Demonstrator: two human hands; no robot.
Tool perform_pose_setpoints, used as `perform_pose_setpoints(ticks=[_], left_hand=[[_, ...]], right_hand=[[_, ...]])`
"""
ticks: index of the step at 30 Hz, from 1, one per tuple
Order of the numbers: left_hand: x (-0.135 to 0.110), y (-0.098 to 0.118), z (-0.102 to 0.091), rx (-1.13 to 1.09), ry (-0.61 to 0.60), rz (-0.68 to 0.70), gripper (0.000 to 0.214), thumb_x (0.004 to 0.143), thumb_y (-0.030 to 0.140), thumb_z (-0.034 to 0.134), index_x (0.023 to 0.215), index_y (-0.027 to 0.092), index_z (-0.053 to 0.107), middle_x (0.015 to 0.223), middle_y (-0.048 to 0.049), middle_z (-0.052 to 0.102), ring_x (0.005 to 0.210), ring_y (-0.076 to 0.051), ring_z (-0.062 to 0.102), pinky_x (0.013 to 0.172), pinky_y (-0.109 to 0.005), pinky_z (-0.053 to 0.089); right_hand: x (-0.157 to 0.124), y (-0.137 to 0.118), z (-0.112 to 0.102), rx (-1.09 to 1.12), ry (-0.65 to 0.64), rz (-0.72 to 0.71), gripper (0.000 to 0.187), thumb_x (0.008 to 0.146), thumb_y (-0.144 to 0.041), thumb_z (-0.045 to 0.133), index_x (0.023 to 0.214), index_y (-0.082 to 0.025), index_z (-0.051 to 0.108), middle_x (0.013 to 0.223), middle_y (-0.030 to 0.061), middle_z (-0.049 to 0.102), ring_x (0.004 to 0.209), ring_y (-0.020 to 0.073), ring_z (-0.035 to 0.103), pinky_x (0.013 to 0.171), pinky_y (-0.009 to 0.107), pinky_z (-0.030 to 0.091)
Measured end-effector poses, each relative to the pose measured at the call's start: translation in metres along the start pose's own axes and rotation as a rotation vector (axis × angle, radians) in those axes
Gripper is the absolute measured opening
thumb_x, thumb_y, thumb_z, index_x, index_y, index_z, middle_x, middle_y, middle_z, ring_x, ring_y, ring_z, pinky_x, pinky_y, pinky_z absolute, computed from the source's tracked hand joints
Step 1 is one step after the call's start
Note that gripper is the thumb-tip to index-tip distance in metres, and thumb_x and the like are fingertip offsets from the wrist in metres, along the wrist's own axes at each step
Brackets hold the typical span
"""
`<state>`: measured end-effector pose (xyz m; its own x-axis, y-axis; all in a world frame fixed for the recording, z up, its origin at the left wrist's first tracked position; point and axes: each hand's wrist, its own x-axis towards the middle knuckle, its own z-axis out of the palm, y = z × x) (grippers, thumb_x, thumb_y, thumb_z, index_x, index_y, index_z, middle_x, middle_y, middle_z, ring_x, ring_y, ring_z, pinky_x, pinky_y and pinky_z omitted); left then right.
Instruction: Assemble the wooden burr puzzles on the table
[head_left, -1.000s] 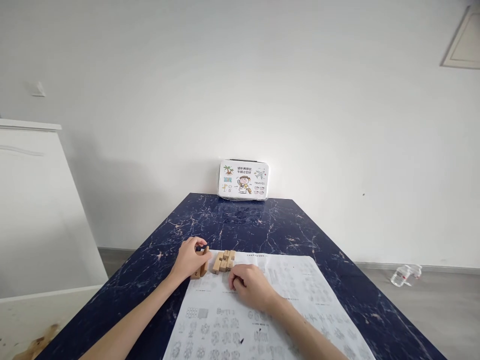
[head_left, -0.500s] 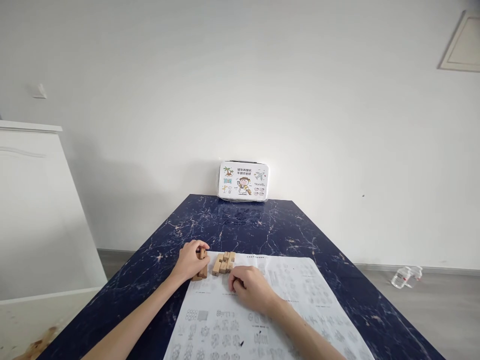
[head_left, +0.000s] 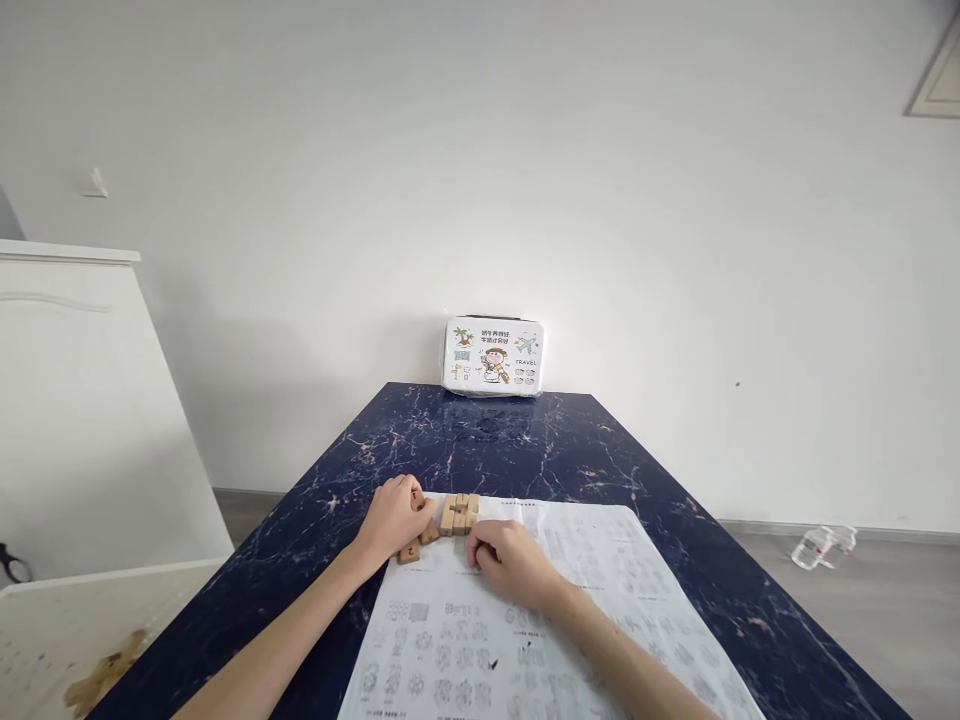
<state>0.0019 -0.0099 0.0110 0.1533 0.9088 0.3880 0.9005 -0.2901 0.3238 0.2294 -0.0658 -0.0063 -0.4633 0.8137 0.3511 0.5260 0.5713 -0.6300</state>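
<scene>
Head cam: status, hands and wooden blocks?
Left hand gripping wooden pieces. Right hand curled shut on instruction sheet, beside block cluster. Nothing obstructing.

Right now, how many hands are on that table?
2. The left hand grips small notched wooden blocks at the far-left corner of the white printed paper sheet; the right hand rests curled on it, beside a second wooden cluster. No others show.
</scene>
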Motion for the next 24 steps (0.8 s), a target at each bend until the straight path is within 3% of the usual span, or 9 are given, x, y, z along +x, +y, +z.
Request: perform_pose_setpoints(ticks=[12, 18, 24], left_hand=[[-0.0043, 0.0081, -0.0064, 0.088, 0.027, -0.025, 0.022, 0.089, 0.036, 0.051, 0.072, 0.023, 0.047, 0.061, -0.0003, 0.061, 0.062, -0.022, 0.061, 0.066, -0.032, 0.036], [-0.0024, 0.0042, -0.0048, 0.056, -0.024, -0.087, 0.02, 0.092, 0.038, 0.049, 0.077, 0.024, 0.049, 0.067, -0.0014, 0.064, 0.067, -0.023, 0.064, 0.059, -0.029, 0.031], [-0.0023, 0.0055, -0.0039, 0.022, -0.021, -0.058, 0.024, 0.093, 0.04, 0.048, 0.077, 0.023, 0.051, 0.068, -0.0025, 0.063, 0.066, -0.023, 0.062, 0.057, -0.03, 0.031]], right_hand=[[-0.0011, -0.0008, -0.0023, 0.001, -0.012, -0.003, 0.028, 0.074, 0.0, 0.044, 0.07, -0.02, 0.062, 0.074, -0.0012, 0.068, 0.068, 0.0132, 0.056, 0.067, 0.023, 0.038], [-0.0016, -0.0002, -0.0037, 0.013, -0.022, -0.004, 0.027, 0.075, -0.001, 0.044, 0.07, -0.02, 0.062, 0.075, -0.0012, 0.069, 0.069, 0.0131, 0.056, 0.067, 0.024, 0.038], [-0.0019, 0.0015, -0.004, 0.002, -0.03, -0.012, 0.028, 0.075, 0.0, 0.043, 0.072, -0.02, 0.063, 0.075, -0.0012, 0.068, 0.07, 0.0135, 0.056, 0.069, 0.024, 0.038]])
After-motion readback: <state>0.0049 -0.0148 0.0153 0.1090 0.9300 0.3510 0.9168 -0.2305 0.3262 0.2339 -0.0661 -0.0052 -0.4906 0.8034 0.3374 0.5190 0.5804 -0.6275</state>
